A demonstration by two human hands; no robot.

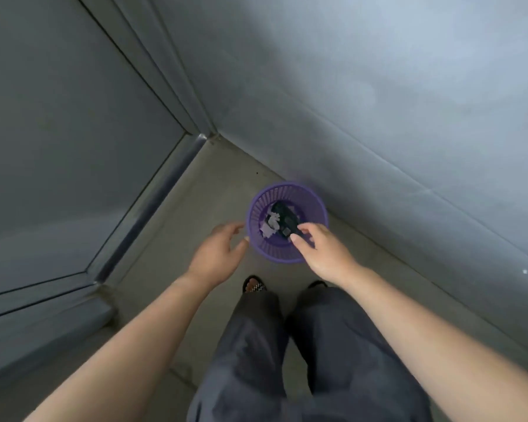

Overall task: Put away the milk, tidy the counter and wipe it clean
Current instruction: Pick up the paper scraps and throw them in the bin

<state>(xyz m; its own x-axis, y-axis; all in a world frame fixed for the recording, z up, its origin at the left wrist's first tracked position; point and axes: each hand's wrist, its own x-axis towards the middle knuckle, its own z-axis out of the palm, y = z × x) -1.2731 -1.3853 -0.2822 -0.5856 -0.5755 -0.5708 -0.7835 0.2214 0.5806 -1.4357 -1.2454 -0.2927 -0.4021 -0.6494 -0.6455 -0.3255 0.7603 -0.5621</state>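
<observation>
Down at our feet we see a purple slatted wastebasket standing upright on the grey floor, just beside the foot of a pale grey wall on the right and not far from the corner where that wall meets a grey framed panel on the left. Inside the basket lie a dark crumpled thing and several pale scraps, heaped together on the bottom; what the dark thing is we cannot make out. Our left hand is spread loosely, fingers relaxed and holding nothing, its fingertips just beside the basket's left rim; whether the thumb touches the rim we cannot tell. Our right hand reaches over the near right edge of the basket, the fingers lightly curled and the thumb and forefinger brought close together right over the edge of the dark thing. Whether they pinch it or hold nothing at all we cannot tell from this angle. Both forearms are bare and stretch forward from the lower corners of the view. Between them we see our dark trousers, and below the basket the toes of a sandal on our left foot, with the dark tip of the other shoe beside it.
</observation>
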